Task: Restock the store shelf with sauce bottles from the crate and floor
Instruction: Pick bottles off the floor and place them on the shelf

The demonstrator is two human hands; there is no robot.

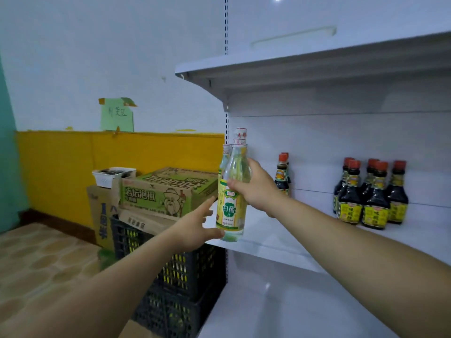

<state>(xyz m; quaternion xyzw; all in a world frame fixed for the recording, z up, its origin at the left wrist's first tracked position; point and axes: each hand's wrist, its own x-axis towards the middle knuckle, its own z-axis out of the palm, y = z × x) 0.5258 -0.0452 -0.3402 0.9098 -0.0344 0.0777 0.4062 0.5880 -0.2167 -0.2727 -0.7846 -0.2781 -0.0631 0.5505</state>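
Item in hand: clear vinegar bottle [231, 206], green-and-yellow label, pale cap, upright
Location: far left end of the middle shelf [280, 242], base at the front edge; whether it rests on the board or hangs just above it cannot be told
Neighbour: second clear bottle [226, 154] directly behind it, mostly hidden, only neck and cap showing
Right hand [256, 186]: wrapped round the bottle's shoulder, fingers curled on the glass, carrying it
Left hand [195, 225]: fingers straight and spread, thumb against the bottle's base, steadying and not grasping
Stock already shelved: dark sauce bottles [371, 198], red caps, clustered to the right, with a smaller group [282, 176] nearer, well apart from the clear pair
Upper shelf [305, 67]: nothing visible on it from this low angle
Source: black crates [180, 272] stacked left of the unit, cardboard cartons [166, 191] on top
Step, as judged: placing one bottle, seating it in front of its twin
Next move calls for: settling the base flat and fully onto the board, away from the lip, label forward, then letting go gently so the rear bottle is not knocked
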